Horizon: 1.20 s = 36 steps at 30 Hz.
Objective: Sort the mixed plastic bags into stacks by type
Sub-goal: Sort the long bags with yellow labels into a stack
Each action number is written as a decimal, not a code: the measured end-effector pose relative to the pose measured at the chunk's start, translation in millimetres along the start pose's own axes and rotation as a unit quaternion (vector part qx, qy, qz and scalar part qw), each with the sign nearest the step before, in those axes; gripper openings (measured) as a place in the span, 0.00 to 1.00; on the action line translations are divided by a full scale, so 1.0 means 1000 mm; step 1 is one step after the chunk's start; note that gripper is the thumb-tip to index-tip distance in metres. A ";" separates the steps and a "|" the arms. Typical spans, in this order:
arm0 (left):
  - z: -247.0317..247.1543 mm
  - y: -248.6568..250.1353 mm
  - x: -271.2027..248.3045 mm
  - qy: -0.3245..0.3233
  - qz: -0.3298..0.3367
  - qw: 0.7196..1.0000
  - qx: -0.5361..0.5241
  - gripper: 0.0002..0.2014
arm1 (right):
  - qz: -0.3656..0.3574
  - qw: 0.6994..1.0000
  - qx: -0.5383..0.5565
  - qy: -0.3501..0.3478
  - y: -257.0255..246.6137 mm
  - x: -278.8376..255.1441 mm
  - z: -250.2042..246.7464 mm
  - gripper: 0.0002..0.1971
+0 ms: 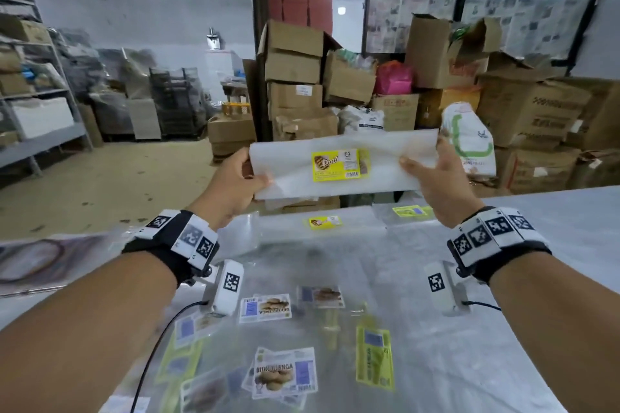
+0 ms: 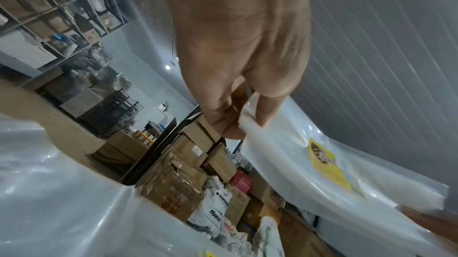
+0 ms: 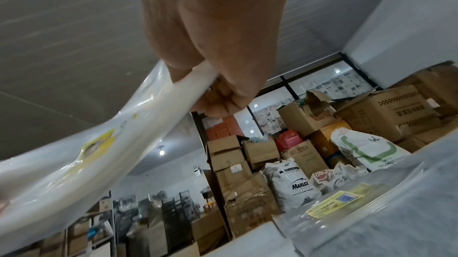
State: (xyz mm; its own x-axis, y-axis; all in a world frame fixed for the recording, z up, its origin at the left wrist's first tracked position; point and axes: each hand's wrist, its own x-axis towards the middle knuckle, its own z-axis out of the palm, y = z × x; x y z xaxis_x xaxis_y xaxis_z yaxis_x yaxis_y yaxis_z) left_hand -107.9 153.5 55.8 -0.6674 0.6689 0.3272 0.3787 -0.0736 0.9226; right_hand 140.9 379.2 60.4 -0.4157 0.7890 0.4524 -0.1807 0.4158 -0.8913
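A: What do the hands have?

B: Both grip one stack of clear plastic bags with a yellow label (image 1: 339, 164), held up in the air above the far edge of the bench (image 1: 536, 312). The left hand (image 1: 235, 184) pinches the stack's left end, thumb on top and fingers curled underneath. The right hand (image 1: 436, 178) clamps the right end the same way.

A: Do the wrist cameras agree?

B: Yes. In the left wrist view the fingers (image 2: 223, 116) fold round the stack's edge (image 2: 310, 163), and in the right wrist view the right hand (image 3: 218, 89) closes on the thick white edge of the bags (image 3: 104, 153).

A: And on the bench?

B: At its far edge, below the held stack, lies a bag with a similar yellow label (image 1: 324, 222), and right of that one a bag with a green-yellow label (image 1: 411, 211). Nearer the person, mixed bags lie scattered: some with white biscuit labels (image 1: 285, 375), one with a yellow-green label (image 1: 374, 357).

A: Behind the bench?

B: Stacked cardboard boxes (image 1: 295, 77) and a white sack with a green mark (image 1: 469, 141).
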 end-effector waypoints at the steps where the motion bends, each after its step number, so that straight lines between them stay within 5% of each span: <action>1: 0.002 -0.005 0.006 0.001 0.004 1.000 0.017 0.22 | 0.002 1.000 -0.031 -0.003 0.008 0.008 0.004 0.17; 9: 0.011 -0.062 0.055 -0.017 -0.071 0.989 0.125 0.24 | 0.098 0.971 -0.205 -0.079 0.072 0.066 0.024 0.10; 17: 0.016 -0.093 0.072 -0.097 -0.147 0.945 0.274 0.35 | 0.094 0.920 -0.342 -0.166 0.120 0.088 0.030 0.31; 22: 0.022 -0.100 0.079 -0.136 -0.174 0.911 0.348 0.36 | 0.097 0.888 -0.403 -0.200 0.134 0.097 0.035 0.34; 32: 0.028 -0.094 0.089 -0.182 -0.114 0.796 0.566 0.29 | 0.111 0.837 -0.464 -0.268 0.138 0.103 0.044 0.37; 36: 0.025 -0.093 0.089 -0.216 -0.021 0.806 0.551 0.35 | 0.043 0.841 -0.455 -0.291 0.123 0.094 0.045 0.28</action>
State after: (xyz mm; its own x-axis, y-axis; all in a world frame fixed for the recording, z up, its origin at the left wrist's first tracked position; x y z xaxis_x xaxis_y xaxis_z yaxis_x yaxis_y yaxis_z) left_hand -186.7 238.4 -5.6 -0.4993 0.8661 -0.0209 0.8598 0.4984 0.1109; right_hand 39.8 483.8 -7.9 -0.8053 0.5898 0.0599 0.5193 0.7505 -0.4088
